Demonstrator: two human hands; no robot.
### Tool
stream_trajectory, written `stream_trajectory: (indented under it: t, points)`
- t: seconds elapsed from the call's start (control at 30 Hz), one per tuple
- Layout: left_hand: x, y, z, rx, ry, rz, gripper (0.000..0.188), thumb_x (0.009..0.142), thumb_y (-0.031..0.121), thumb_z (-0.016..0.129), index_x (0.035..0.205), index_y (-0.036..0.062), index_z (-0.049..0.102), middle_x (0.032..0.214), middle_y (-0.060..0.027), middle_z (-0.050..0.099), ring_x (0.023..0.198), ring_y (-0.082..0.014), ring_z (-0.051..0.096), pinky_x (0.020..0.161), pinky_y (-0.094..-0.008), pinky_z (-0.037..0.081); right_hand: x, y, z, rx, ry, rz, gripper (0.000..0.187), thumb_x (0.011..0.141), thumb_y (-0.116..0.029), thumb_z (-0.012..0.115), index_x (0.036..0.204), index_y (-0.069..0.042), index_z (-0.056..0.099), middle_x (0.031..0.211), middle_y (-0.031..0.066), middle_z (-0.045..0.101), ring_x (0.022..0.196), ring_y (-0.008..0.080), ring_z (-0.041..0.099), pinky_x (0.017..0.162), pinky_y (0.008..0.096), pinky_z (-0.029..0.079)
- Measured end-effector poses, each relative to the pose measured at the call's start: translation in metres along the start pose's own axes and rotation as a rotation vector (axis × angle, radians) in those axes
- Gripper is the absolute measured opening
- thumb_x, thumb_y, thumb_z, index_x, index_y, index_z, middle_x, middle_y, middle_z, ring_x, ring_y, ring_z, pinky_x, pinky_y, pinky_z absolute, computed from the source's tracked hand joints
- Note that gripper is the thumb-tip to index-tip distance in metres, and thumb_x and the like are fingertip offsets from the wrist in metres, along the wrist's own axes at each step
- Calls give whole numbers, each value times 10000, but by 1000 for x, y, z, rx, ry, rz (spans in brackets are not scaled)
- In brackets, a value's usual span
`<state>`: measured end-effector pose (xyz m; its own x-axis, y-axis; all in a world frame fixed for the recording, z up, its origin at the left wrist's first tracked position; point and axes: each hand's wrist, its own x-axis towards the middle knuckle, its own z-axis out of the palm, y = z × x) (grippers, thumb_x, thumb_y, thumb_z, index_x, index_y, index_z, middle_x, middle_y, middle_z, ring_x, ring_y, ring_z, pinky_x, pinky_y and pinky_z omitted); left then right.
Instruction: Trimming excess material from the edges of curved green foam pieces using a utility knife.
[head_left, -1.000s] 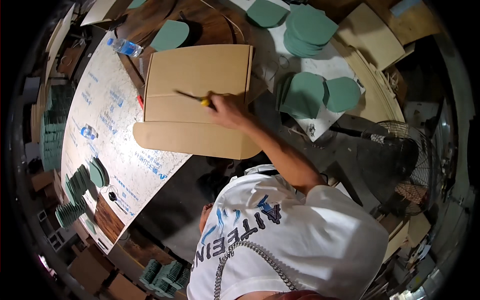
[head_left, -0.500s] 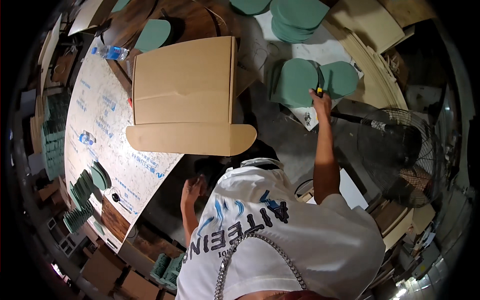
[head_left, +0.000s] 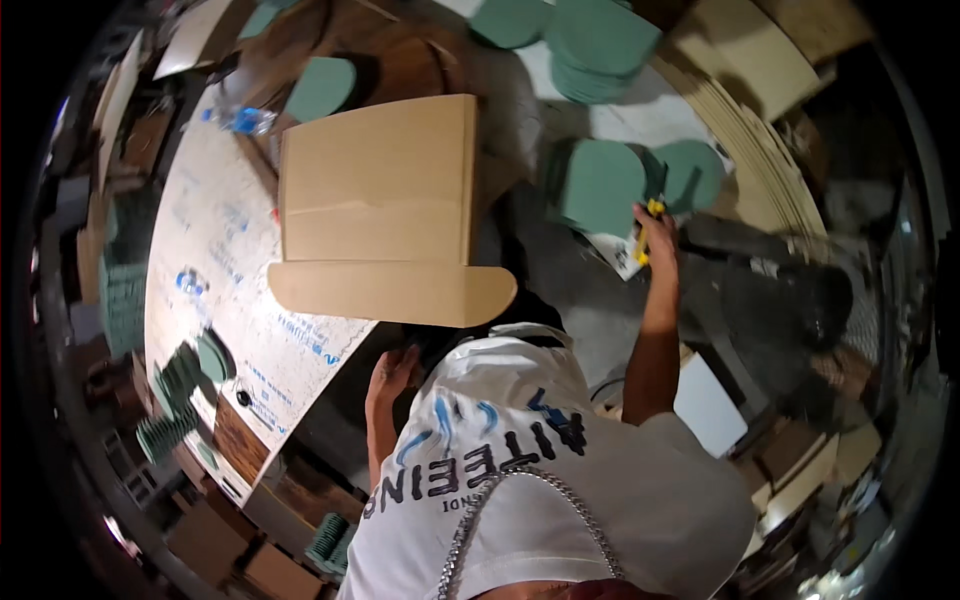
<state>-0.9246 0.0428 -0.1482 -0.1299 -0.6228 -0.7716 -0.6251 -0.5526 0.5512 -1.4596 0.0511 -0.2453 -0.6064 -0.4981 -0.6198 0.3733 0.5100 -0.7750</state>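
My right hand (head_left: 657,238) is closed around a yellow-and-black hand tool (head_left: 654,209). Blur hides the tool's exact kind; its dark, narrow end points away from me. Just beyond it lie a green rounded panel (head_left: 604,187) and another green panel (head_left: 692,174), on a white surface. Low at my left side, beside my dark trousers, my left hand (head_left: 394,372) has loosely bent fingers, with nothing visible in it. In front of me a brown cardboard box (head_left: 378,180) stands closed, its front flap (head_left: 385,293) sticking out towards me.
A pale worktable (head_left: 215,240) spreads at left, bearing plastic bottles (head_left: 192,282) and green pieces (head_left: 215,355). More green panels (head_left: 597,45) are stacked at the far right. A standing fan (head_left: 800,310) and wooden boards (head_left: 745,130) are at right.
The whole view has shifted slightly, so most things appear lower and further right. My right hand has drawn back a little towards me, and the tool in it has turned, showing more yellow.
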Motion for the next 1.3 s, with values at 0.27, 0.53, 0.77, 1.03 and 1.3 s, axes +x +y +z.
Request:
stream_trajectory:
  t: [0.27, 0.53, 0.77, 1.03, 1.3]
  points:
    - [-5, 18, 1, 89, 65, 18, 566, 1006, 450, 502, 610, 48, 549, 515, -12, 501, 506, -109, 461, 502, -290, 364, 62, 48, -38, -817, 437, -224, 511, 802, -445, 747, 911, 49, 678, 878, 191, 708, 808, 352, 679, 733, 425, 511]
    - [-48, -56, 13, -65, 241, -211, 505, 977, 430, 541, 718, 3, 617, 571, -79, 566, 536, -174, 523, 555, -330, 425, -7, -65, 77, -586, 192, -319, 403, 888, -358, 667, 877, 46, 669, 830, 153, 695, 708, 273, 656, 663, 386, 492]
    - [-69, -128, 19, -320, 367, -259, 450, 962, 386, 577, 761, -11, 641, 608, -81, 599, 556, -167, 552, 566, -326, 446, -57, -143, 231, -555, -193, -649, 357, 891, -327, 687, 927, 27, 658, 736, 106, 644, 634, 200, 578, 606, 335, 460]
    - [-89, -172, -35, -504, 446, -318, 477, 966, 400, 579, 745, -21, 623, 644, -58, 611, 570, -133, 579, 562, -297, 470, -37, -216, 434, -800, -401, -795, 335, 834, -332, 741, 858, -5, 668, 693, 31, 627, 553, 99, 540, 512, 273, 415]
    - [-11, -24, -157, -683, 565, 57, 470, 1004, 402, 527, 716, 34, 581, 588, 6, 506, 485, -78, 459, 478, -257, 357, 135, -225, 545, -996, -278, -875, 525, 746, -398, 810, 1014, 28, 664, 694, 123, 650, 511, 198, 613, 462, 354, 473]
